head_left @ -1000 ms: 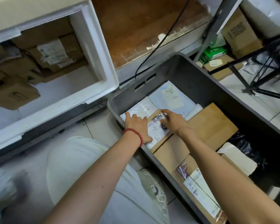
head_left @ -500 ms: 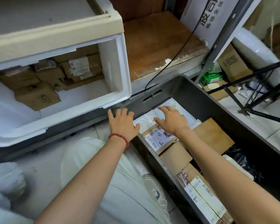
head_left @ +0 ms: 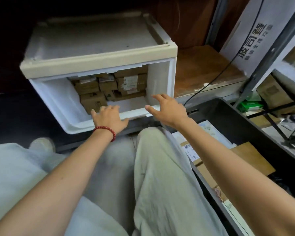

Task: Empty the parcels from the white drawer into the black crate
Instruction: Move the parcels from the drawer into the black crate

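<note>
1. Risk: the parcels [head_left: 109,86] sit in a loose pile at the back of the white drawer [head_left: 58,99]. Pulling the front box [head_left: 93,101] out first may bring its neighbours down, since several appear to lean on one another.
2. Risk: the drawer stands far out of its cream housing [head_left: 99,65]. Weight on the front lip could tilt it or drag it free.
3. Risk: the carry must pass over the person's trouser leg [head_left: 160,159] to the black crate [head_left: 237,120] on the right. Small boxes taken several at once could slip on the way.
4. Left hand [head_left: 109,116]: fingers extended over the front lip, reaching toward the front box and holding nothing. Contact with the box cannot be told.
5. Right hand [head_left: 169,111]: fingers spread wide above the drawer's right front corner, holding nothing.
6. Appearance: small brown cardboard boxes, most with white printed labels, in at least two layers. Edges look square and undamaged.
7. Location: the boxes sit at the back and right of the drawer, with its white floor showing in front. The crate holds flat parcels [head_left: 250,155].
</note>
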Demonstrator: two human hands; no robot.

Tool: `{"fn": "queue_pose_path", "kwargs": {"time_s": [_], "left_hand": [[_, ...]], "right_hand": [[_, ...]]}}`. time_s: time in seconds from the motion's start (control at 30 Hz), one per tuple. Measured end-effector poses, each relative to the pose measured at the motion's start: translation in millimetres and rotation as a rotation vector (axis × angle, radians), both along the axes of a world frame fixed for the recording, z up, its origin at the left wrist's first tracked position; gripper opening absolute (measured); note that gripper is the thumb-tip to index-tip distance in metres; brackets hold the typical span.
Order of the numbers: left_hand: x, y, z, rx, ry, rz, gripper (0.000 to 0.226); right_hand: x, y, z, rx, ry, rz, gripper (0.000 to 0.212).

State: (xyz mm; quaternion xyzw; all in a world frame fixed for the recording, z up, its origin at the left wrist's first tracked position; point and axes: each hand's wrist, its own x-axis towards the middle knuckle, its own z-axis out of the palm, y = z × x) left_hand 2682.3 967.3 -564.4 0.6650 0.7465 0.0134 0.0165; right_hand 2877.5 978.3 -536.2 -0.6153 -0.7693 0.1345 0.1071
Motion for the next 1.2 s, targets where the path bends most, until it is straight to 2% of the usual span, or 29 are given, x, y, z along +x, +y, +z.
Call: {"fn": "queue_pose_path", "kwargs": {"time_s": [0.17, 0.4, 0.57, 0.8, 1.2], "left_hand": [[-51.5, -24.1, 28.4, 0.009, -0.052, 0.060, 0.063], [-91.5, -44.1, 48.4, 0.065, -0.044, 0.117, 0.072], [-100.5, -48.5, 33.3, 0.006, -0.070, 0.107, 0.074], [-99.3, -21.6, 0.1, 0.039, -0.110, 0.063, 0.071], [-113.4, 68.8, -52.7, -0.086, -0.141, 0.128, 0.072]], "right_hand": [[-40.1, -5.5, 21.2, -0.017, -0.018, 0.083, 0.059], [-89.0, -11.9, 23.9, -0.069, -0.047, 0.166, 0.066], [-102.2, -14.5, 2.0, -0.099, -0.011, 0.171, 0.068], [-98.8, 0.4, -48.3, -0.100, 0.017, 0.151, 0.067], [-131.0, 99.1, -91.0, -0.121, -0.039, 0.179, 0.061]]}}
